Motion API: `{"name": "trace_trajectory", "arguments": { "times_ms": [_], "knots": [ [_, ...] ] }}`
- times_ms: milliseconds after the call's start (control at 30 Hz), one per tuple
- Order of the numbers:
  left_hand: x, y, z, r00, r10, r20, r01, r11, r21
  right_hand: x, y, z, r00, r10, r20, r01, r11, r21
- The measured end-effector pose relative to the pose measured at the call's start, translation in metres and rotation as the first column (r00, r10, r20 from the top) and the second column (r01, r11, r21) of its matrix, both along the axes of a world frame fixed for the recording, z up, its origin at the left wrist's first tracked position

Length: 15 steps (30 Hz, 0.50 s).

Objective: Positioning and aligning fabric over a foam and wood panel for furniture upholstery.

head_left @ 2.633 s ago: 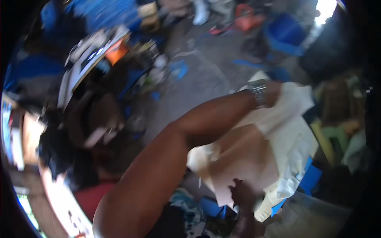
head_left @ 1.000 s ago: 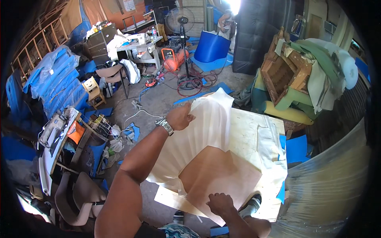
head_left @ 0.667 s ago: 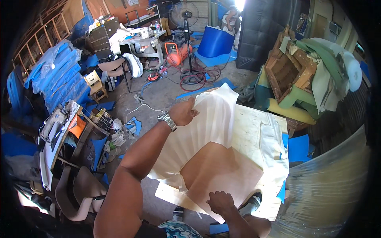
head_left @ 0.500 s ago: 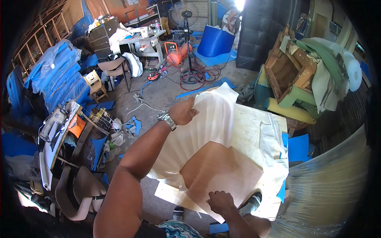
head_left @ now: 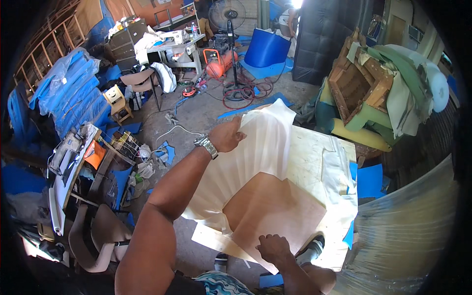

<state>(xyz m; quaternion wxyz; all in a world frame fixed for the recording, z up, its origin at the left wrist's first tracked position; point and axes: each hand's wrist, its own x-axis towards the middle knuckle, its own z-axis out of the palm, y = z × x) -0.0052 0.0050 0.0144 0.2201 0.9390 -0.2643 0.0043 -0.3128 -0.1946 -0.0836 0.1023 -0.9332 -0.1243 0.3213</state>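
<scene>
My left hand (head_left: 227, 136), with a metal watch at the wrist, is closed on the far left edge of a cream pleated fabric (head_left: 260, 142). The fabric's folds fan out from a smooth brown panel (head_left: 280, 211). Panel and fabric lie partly over a pale wooden board (head_left: 307, 157). Above the near edge of the brown panel, my right hand (head_left: 274, 250) has its fingers curled, knuckles up; whatever they grip is hidden. A sandalled foot (head_left: 314, 246) shows beside it, at the board.
Crumpled whitish cloth (head_left: 337, 182) covers the board's right side. A brown chair (head_left: 103, 238) and a cluttered bench (head_left: 73, 167) stand left. Farther off are an orange compressor (head_left: 220, 64), a standing fan (head_left: 231, 44) and a blue curved piece (head_left: 267, 48). A wooden frame (head_left: 361, 83) leans right.
My hands keep nearly the same place and grip; the cream fabric has shifted very slightly. In the background, the person by the doorway has straightened up.
</scene>
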Motion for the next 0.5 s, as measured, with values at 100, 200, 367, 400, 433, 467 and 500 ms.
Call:
{"name": "trace_trajectory", "arguments": {
  "times_ms": [100,200,367,400,433,467,500],
  "knots": [
    [-0.0002,0.0011,-0.0005,1.000,-0.014,0.006,0.014,1.000,-0.027,0.0004,0.0012,0.0003,1.000,-0.004,0.000,0.004,1.000,-0.005],
    [-0.0003,0.0016,-0.0007,1.000,-0.009,0.005,0.009,1.000,-0.022,0.0003,0.0017,0.0004,1.000,0.001,0.004,-0.001,1.000,-0.001],
    [0.0001,0.0029,-0.0018,1.000,0.011,0.015,-0.012,1.000,0.010,0.0005,0.0031,-0.0013,1.000,0.019,0.020,-0.019,1.000,-0.003],
    [0.0000,0.0033,-0.0020,1.000,0.014,0.015,-0.014,1.000,0.008,0.0005,0.0033,-0.0015,1.000,0.020,0.016,-0.019,1.000,-0.022],
    [0.0000,0.0034,-0.0021,1.000,0.013,0.018,-0.013,1.000,0.003,0.0008,0.0035,-0.0017,0.999,0.024,0.023,-0.024,1.000,-0.012],
    [0.0000,0.0033,-0.0020,1.000,0.009,0.014,-0.009,1.000,-0.009,0.0010,0.0037,-0.0018,1.000,0.023,0.021,-0.023,1.000,-0.013],
    [-0.0002,0.0031,-0.0017,1.000,0.011,0.021,-0.011,1.000,-0.003,0.0011,0.0037,-0.0019,1.000,0.020,0.015,-0.020,1.000,-0.024]
  ]
}}
